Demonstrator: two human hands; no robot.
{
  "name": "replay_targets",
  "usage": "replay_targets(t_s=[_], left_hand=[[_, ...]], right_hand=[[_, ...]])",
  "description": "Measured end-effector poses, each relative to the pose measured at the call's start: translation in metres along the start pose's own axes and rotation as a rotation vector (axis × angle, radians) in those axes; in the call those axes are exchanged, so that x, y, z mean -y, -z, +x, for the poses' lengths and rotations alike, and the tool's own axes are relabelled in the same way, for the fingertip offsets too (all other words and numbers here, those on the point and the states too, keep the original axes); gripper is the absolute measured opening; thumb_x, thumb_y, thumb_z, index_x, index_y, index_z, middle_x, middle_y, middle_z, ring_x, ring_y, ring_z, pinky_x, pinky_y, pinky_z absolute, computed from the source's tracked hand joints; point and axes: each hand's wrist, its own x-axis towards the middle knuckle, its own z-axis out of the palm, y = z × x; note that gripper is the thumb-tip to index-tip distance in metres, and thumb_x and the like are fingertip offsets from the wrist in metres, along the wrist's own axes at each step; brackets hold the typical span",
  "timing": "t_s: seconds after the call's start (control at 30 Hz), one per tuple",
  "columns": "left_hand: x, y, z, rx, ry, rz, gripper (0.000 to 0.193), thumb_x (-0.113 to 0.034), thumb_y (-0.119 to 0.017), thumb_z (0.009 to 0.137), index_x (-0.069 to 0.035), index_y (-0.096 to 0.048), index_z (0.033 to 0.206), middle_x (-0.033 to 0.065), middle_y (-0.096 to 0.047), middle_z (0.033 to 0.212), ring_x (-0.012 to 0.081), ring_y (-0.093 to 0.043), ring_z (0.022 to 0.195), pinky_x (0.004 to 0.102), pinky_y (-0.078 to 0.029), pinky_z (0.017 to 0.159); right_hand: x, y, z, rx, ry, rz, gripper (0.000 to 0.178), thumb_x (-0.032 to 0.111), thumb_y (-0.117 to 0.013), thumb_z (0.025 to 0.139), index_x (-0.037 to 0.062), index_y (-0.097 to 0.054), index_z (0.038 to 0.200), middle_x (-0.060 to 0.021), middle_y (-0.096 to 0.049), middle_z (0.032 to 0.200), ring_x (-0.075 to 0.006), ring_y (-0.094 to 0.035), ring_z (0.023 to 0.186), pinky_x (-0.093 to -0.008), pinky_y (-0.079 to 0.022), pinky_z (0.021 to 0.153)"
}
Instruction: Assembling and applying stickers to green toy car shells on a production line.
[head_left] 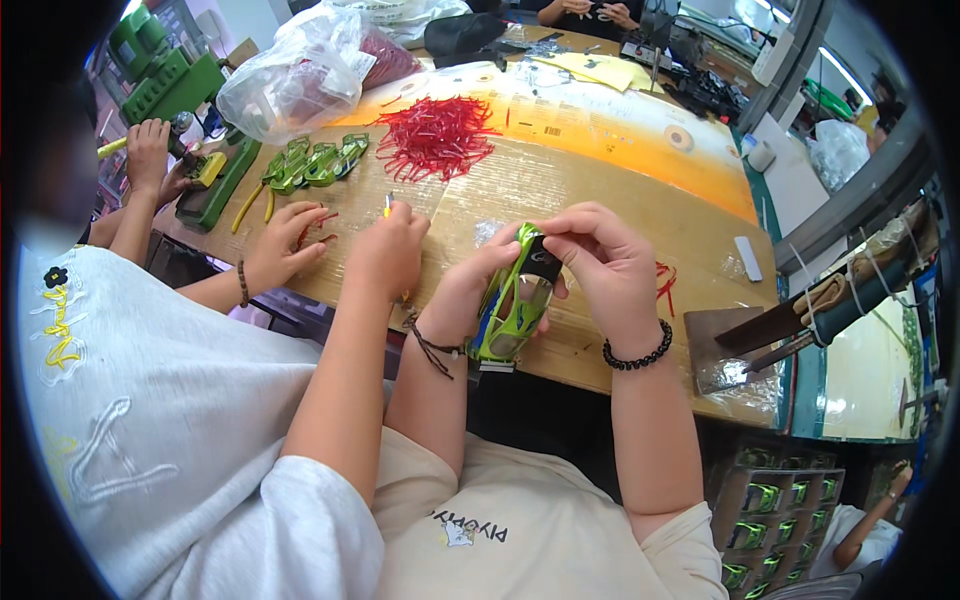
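A bright green, curved, hollow piece [505, 318] with blue and shiny parts stands tilted between my two hands, above the table's near edge. My left hand [477, 285] is wrapped round its left side. At its upper end, my right hand [605, 260] pinches a black part [541, 262] with thumb and fingers. Some of the piece is hidden behind my fingers. A few thin red strips [666, 283] lie on the table just right of my right hand.
On my left, a co-worker's hand [385, 250] holds a yellow-tipped tool beside several green pieces [312, 164] and yellow-handled pliers [254, 207]. Red strips [437, 138] are heaped farther back near a clear plastic bag [290, 80]. A green press [165, 85] stands far left; a divided tray [780, 475] lower right.
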Motion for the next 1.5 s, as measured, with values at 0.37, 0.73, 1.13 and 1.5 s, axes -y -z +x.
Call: replay_targets(t_s=[0.37,0.73,1.13,1.5], left_hand=[[-0.002,-0.004,-0.002,0.005,0.002,0.068,0.047,-0.033,-0.056,0.098,-0.002,-0.045,0.132,0.0138,-0.059,0.113,0.0214,-0.064,0.102,0.0329,-0.058,0.07],[-0.001,-0.002,0.0,-0.026,0.006,0.1,0.054,-0.031,-0.056,0.096,0.0,-0.041,0.139,0.0169,-0.055,0.121,0.0249,-0.064,0.102,0.036,-0.059,0.07],[-0.004,-0.005,-0.003,-0.045,0.019,0.056,0.04,-0.032,-0.057,0.099,-0.006,-0.049,0.129,0.011,-0.058,0.111,0.019,-0.063,0.098,0.0332,-0.058,0.069],[-0.006,-0.008,-0.003,-0.074,-0.038,0.078,0.051,-0.032,-0.052,0.097,-0.002,-0.044,0.137,0.0133,-0.057,0.117,0.021,-0.065,0.09,0.0365,-0.059,0.068]], right_hand=[[0.006,0.008,-0.001,0.046,-0.119,0.002,0.01,-0.005,-0.067,0.088,-0.0024,-0.072,0.096,-0.0017,-0.059,0.097,-0.0075,-0.061,0.078,-0.02,-0.05,0.057],[0.006,0.003,-0.002,0.022,0.023,-0.206,0.012,-0.005,-0.063,0.09,-0.0013,-0.072,0.098,-0.0027,-0.06,0.097,-0.0085,-0.06,0.078,-0.0207,-0.048,0.058],[0.003,-0.001,-0.002,-0.011,0.262,-0.505,0.015,-0.007,-0.066,0.084,0.0018,-0.072,0.095,-0.0079,-0.064,0.091,-0.0196,-0.064,0.079,-0.0287,-0.052,0.069],[-0.001,-0.012,-0.008,-0.029,0.519,-0.714,0.019,-0.005,-0.069,0.077,-0.0009,-0.07,0.096,-0.0105,-0.063,0.091,-0.0255,-0.06,0.084,-0.0337,-0.05,0.071]])
